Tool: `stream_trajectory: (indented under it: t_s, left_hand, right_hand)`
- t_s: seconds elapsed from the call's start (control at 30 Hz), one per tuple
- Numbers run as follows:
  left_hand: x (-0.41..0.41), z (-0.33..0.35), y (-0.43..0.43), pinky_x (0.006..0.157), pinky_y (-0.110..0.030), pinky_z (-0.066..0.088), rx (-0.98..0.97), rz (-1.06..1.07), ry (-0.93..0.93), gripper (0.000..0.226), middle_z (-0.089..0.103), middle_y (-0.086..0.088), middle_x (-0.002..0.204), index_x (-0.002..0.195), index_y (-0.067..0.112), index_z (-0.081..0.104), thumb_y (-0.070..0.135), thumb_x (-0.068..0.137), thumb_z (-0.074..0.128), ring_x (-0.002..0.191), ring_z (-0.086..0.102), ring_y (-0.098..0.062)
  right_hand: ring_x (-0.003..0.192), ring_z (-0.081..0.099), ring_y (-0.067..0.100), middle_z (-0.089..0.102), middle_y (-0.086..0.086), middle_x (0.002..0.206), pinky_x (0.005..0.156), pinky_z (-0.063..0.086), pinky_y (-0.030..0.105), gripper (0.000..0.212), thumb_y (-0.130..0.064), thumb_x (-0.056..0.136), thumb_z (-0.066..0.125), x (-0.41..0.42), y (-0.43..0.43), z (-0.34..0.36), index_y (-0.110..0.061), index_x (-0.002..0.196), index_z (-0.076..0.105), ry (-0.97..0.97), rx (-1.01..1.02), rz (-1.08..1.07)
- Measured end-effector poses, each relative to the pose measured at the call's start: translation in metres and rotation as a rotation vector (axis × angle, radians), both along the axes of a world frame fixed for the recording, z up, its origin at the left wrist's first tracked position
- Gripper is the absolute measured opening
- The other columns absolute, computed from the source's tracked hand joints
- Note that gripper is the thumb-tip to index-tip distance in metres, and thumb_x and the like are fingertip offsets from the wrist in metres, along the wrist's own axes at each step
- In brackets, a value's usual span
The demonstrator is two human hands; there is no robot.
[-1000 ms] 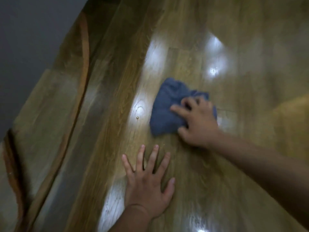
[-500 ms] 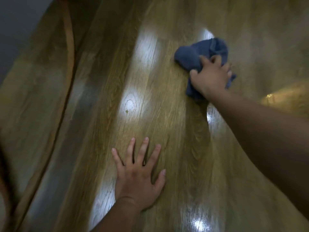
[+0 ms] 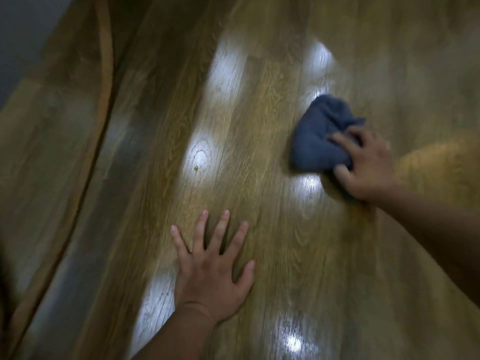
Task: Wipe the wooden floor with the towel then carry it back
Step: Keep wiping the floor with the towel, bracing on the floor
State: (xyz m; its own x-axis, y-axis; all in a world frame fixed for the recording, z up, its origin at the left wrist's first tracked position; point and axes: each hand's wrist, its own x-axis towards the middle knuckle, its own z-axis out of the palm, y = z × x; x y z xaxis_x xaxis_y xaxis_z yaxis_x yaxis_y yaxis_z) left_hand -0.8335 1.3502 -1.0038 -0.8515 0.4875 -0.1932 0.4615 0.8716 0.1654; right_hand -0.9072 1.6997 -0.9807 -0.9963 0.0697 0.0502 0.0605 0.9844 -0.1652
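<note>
A crumpled blue towel (image 3: 318, 137) lies bunched on the glossy wooden floor (image 3: 259, 131) at the right of the head view. My right hand (image 3: 363, 165) presses down on the towel's near right part, fingers curled over the cloth, and hides that part. My left hand (image 3: 213, 266) rests flat on the floor nearer to me, fingers spread, holding nothing. The two hands are well apart.
A wooden baseboard (image 3: 101, 105) curves along the left, with a grey wall (image 3: 23, 24) beyond it at the top left. A tiny speck (image 3: 196, 167) sits in a bright light reflection on the planks. A yellowish blurred shape (image 3: 436, 162) shows at the right edge.
My right hand swept the towel away from me and to the right, then pulled it back toward me. My left hand stayed planted on the floor.
</note>
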Motion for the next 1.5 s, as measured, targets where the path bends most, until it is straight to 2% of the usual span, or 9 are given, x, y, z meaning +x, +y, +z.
stream_trajectory:
  t_s: [0.1,0.17,0.23,0.33,0.5,0.8,1.2,1.37,1.5]
  left_hand:
    - [-0.002,0.001,0.001,0.109,-0.077,0.009,-0.032,-0.008,-0.009,0.068,0.036,-0.002,0.158,0.148,0.036,0.041,0.064,0.085,0.041,0.146,0.026,-0.039]
    - [-0.001,0.002,0.001,0.109,-0.077,0.009,-0.047,-0.007,0.0,0.068,0.036,-0.003,0.158,0.148,0.035,0.042,0.064,0.085,0.038,0.146,0.027,-0.04]
    - [-0.002,0.002,0.001,0.109,-0.077,0.01,-0.059,-0.006,0.006,0.069,0.037,-0.004,0.157,0.147,0.035,0.043,0.064,0.086,0.035,0.146,0.026,-0.039]
    - [-0.002,0.0,0.003,0.11,-0.075,0.007,-0.069,0.014,0.027,0.069,0.036,-0.002,0.158,0.148,0.038,0.04,0.066,0.085,0.03,0.148,0.022,-0.036]
    - [-0.003,-0.005,0.002,0.114,-0.071,0.001,-0.051,0.052,0.073,0.07,0.027,0.002,0.161,0.15,0.046,0.028,0.071,0.085,0.022,0.15,0.013,-0.031]
    - [-0.001,-0.017,0.0,0.112,-0.071,0.002,0.027,0.029,0.16,0.069,0.028,0.0,0.16,0.15,0.044,0.029,0.075,0.089,0.021,0.148,0.015,-0.031]
    - [0.0,-0.015,-0.001,0.113,-0.072,0.003,0.036,0.032,0.164,0.069,0.028,0.0,0.16,0.15,0.043,0.031,0.071,0.088,0.023,0.148,0.016,-0.032]
    - [0.0,-0.012,-0.001,0.113,-0.072,0.003,-0.013,0.027,0.133,0.069,0.025,0.002,0.161,0.151,0.043,0.027,0.073,0.089,0.02,0.148,0.014,-0.031]
    - [0.002,-0.008,0.001,0.112,-0.073,0.004,-0.012,0.025,0.1,0.067,0.025,0.002,0.161,0.151,0.043,0.029,0.069,0.089,0.023,0.149,0.013,-0.031]
  right_hand:
    - [0.134,0.033,0.04,0.035,0.009,0.148,0.111,0.025,0.055,0.059,-0.049,0.085,0.043,-0.044,-0.021,-0.001,-0.037,0.143,0.04,-0.052,-0.044,-0.392]
    - [0.139,0.026,0.039,0.031,0.006,0.152,0.115,0.018,0.055,0.058,-0.047,0.086,0.043,-0.054,-0.036,-0.003,-0.038,0.143,0.037,-0.056,-0.112,-0.498]
    - [0.141,0.023,0.038,0.029,0.006,0.155,0.115,0.017,0.053,0.059,-0.046,0.088,0.042,-0.05,-0.045,-0.005,-0.036,0.146,0.036,-0.069,-0.082,-0.52]
    - [0.14,0.024,0.038,0.029,0.006,0.157,0.113,0.019,0.052,0.06,-0.048,0.091,0.041,-0.031,-0.051,-0.01,-0.035,0.149,0.034,-0.065,0.008,-0.499]
    - [0.142,0.023,0.037,0.032,0.004,0.157,0.113,0.016,0.05,0.06,-0.049,0.088,0.041,0.019,-0.075,-0.02,-0.037,0.146,0.038,-0.018,-0.036,-0.448]
    - [0.14,0.027,0.034,0.038,0.0,0.152,0.115,0.019,0.048,0.059,-0.045,0.086,0.05,0.136,-0.136,-0.017,-0.037,0.144,0.044,0.009,-0.063,-0.416]
    - [0.139,0.03,0.034,0.043,0.0,0.146,0.115,0.022,0.055,0.063,-0.048,0.081,0.051,0.243,-0.182,-0.005,-0.037,0.142,0.047,-0.06,-0.164,-0.36]
    - [0.127,0.043,0.045,0.05,0.005,0.135,0.1,0.037,0.061,0.067,-0.054,0.065,0.064,0.303,-0.207,-0.005,-0.032,0.129,0.059,-0.052,-0.114,-0.29]
    - [0.132,0.04,0.053,0.054,0.011,0.139,0.096,0.037,0.06,0.068,-0.065,0.066,0.064,0.263,-0.184,-0.004,-0.031,0.125,0.065,-0.01,-0.064,-0.244]
